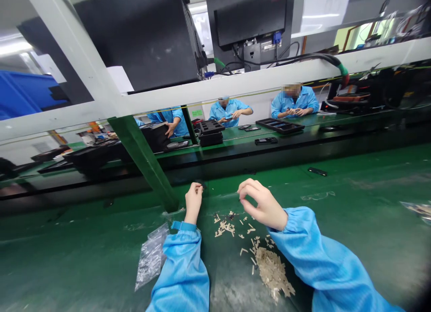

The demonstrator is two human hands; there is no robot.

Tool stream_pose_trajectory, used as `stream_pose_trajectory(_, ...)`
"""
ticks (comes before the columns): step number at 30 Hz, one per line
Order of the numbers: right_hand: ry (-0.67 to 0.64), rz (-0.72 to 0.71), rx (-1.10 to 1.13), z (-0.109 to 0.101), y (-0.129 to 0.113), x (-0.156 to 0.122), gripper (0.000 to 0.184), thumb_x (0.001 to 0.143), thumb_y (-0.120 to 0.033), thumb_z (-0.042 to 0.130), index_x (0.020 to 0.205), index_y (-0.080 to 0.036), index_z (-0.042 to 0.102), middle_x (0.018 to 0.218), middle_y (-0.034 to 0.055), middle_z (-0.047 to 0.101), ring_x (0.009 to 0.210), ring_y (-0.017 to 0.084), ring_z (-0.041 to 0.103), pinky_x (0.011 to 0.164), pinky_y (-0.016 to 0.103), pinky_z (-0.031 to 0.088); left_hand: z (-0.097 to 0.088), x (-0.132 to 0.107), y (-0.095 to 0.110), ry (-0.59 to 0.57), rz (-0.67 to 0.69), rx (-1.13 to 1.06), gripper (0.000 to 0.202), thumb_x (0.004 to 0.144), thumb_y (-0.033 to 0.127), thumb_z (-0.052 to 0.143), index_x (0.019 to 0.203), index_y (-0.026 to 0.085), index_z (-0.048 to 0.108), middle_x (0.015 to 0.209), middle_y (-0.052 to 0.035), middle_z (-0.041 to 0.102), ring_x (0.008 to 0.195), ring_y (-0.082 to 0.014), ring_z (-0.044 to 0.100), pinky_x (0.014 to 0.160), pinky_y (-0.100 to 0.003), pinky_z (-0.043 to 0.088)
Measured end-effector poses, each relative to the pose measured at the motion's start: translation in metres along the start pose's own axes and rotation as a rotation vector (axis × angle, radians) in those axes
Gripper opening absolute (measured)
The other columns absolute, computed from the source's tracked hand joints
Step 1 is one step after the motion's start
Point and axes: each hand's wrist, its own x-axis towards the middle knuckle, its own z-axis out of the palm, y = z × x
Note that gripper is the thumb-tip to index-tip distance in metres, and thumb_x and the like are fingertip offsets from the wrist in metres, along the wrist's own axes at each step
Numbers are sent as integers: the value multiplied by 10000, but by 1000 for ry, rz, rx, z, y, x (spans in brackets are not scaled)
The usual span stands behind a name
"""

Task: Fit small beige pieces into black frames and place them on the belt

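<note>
My left hand (194,199) is closed in a pinch above the green bench, close to the foot of the green post. A small dark bit shows at its fingertips, too small to name. To the right, my right hand (261,203) is curled with thumb and fingertips almost together; whatever they pinch, if anything, is too small to make out. Below and between the hands lies a loose scatter of small beige strips (225,228). A larger heap of beige pieces (272,269) sits nearer to me, beside my right sleeve.
A clear plastic bag (152,253) lies left of my left forearm, another bag (419,209) at the far right. The green post (144,164) rises at left. A small black part (317,171) lies further back. Across the bench, several co-workers in blue sit behind black trays (280,126).
</note>
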Motion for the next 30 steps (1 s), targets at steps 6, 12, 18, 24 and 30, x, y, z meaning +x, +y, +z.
stream_pose_trajectory(6,194,84,116,-5,-9,3,128,794,-96,520,759,-213,483,799,37,560,770,183,553,698,332,460,-19,-34,87,-48,112,-574,448,799,260,547,1219,197,405,772,21,651,714,-112,656,736,-242,510)
stream_pose_trajectory(12,341,203,223,-12,-24,2,111,824,-135,547,750,-208,508,807,40,561,782,180,563,712,337,467,-35,-92,147,-305,43,-1102,137,731,238,650,768,167,539,717,28,625,630,-87,629,653,-204,502)
stream_pose_trajectory(18,421,278,240,-13,-33,-1,122,824,-139,544,735,-210,499,801,33,593,767,171,582,702,325,478,-33,-116,154,-265,54,-993,157,793,308,603,863,172,568,663,25,612,561,-84,586,580,-195,475)
stream_pose_trajectory(24,443,275,175,-15,-42,0,126,812,-137,539,724,-211,486,777,29,621,721,160,607,666,307,495,-33,-130,152,-160,206,-650,133,784,290,579,743,164,576,560,28,540,479,-92,508,466,-195,395)
stream_pose_trajectory(30,435,247,121,-17,-46,0,132,798,-123,543,711,-206,488,739,17,617,692,149,604,640,288,491,-36,-136,153,-90,396,-482,175,787,259,537,641,164,521,534,32,483,462,-84,435,453,-200,350)
